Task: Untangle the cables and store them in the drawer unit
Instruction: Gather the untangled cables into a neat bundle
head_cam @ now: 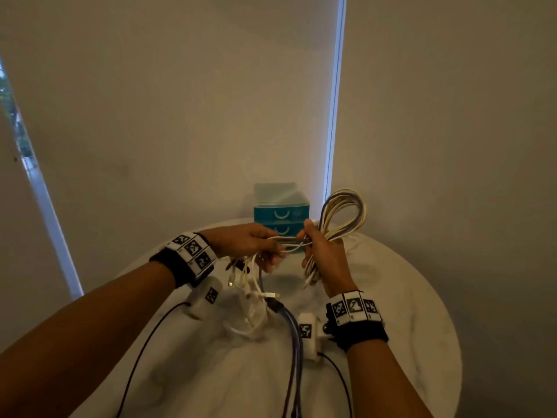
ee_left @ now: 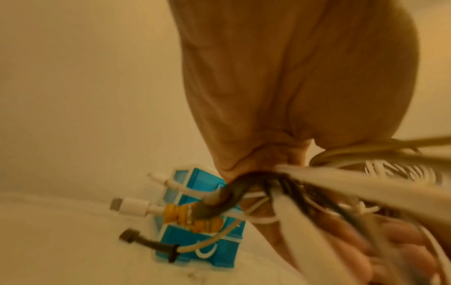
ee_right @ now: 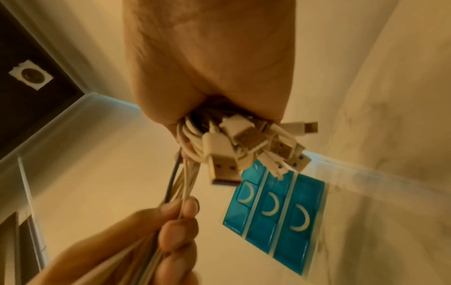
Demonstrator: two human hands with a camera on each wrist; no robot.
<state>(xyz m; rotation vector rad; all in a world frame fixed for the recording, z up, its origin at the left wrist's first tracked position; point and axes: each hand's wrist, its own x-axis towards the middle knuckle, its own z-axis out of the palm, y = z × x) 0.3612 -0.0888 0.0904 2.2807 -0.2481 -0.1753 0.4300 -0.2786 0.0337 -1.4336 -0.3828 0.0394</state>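
Hands (head_cam: 324,254) gripping looped white cables (head_cam: 343,212)

No words, brands or numbers can be read anywhere. The only signs are black-and-white square code markers on the wristbands (head_cam: 193,250) and on the white wrist camera housings (head_cam: 307,330); the tiny characters beside them are too small to read.

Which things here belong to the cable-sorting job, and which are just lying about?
Part of the job:
- looped cable bundle gripped in the right hand
- cable strands held by the left hand
- loose cables on the table
- blue drawer unit, drawers shut

Lying about:
- round white table
- window blinds
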